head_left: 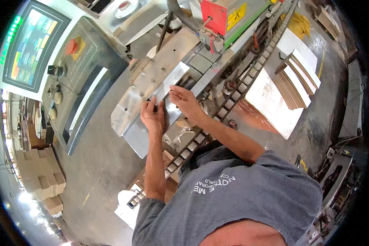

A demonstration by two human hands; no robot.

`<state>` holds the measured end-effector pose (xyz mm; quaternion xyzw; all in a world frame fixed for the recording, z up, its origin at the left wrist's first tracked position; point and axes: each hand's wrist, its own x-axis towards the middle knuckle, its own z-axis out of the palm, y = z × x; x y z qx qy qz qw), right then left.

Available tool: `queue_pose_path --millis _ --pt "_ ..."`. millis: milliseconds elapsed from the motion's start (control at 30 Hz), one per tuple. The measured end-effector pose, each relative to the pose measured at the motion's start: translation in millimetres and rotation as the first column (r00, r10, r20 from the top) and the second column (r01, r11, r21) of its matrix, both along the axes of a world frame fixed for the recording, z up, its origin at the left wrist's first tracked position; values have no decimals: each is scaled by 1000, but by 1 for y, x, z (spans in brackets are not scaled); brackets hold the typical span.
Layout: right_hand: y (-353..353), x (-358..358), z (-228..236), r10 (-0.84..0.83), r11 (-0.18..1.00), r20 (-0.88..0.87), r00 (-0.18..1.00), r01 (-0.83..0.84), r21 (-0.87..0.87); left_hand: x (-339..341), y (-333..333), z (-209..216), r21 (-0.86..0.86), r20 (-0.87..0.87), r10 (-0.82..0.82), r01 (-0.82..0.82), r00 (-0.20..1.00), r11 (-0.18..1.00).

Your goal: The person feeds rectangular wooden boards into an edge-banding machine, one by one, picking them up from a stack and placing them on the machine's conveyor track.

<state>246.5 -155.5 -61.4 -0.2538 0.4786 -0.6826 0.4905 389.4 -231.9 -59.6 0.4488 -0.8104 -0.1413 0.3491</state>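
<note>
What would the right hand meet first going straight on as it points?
Likely the shiny silver metal strip directly ahead of the right hand, perhaps already touching; beyond it lies the long tan flat plate. Depth is unclear.

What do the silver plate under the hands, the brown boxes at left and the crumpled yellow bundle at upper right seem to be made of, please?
The silver plate: probably sheet metal, smooth and semi-glossy, given its grey shine. The brown boxes: likely cardboard, matt, from their plain tan faces. The yellow bundle: fabric or plastic, from its soft folds; finish unclear.
</note>
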Motion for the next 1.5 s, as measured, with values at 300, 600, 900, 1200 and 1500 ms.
queue_pose_path --millis 300,600,900,1200,1500 --pt "-9 -63 -15 -165 979 -90 982 153 -132 -72 -5 -2 36 -71 -49 52 996 998" --pt "-6 -124 -19 -93 995 -166 982 86 -51 -130 -13 -3 23 10 -57 57 998 998" --pt "39 -149 20 -174 984 -405 898 146 -99 -211 -24 -13 59 -96 -203 210 974 976" --pt "220 -247 35 -362 843 -923 134 470 -262 -216 -4 4 47 -164 -236 246 958 968" --pt "312 -318 26 238 630 -965 -106 773 70 -167 58 12 65 -215 -277 297 936 953"
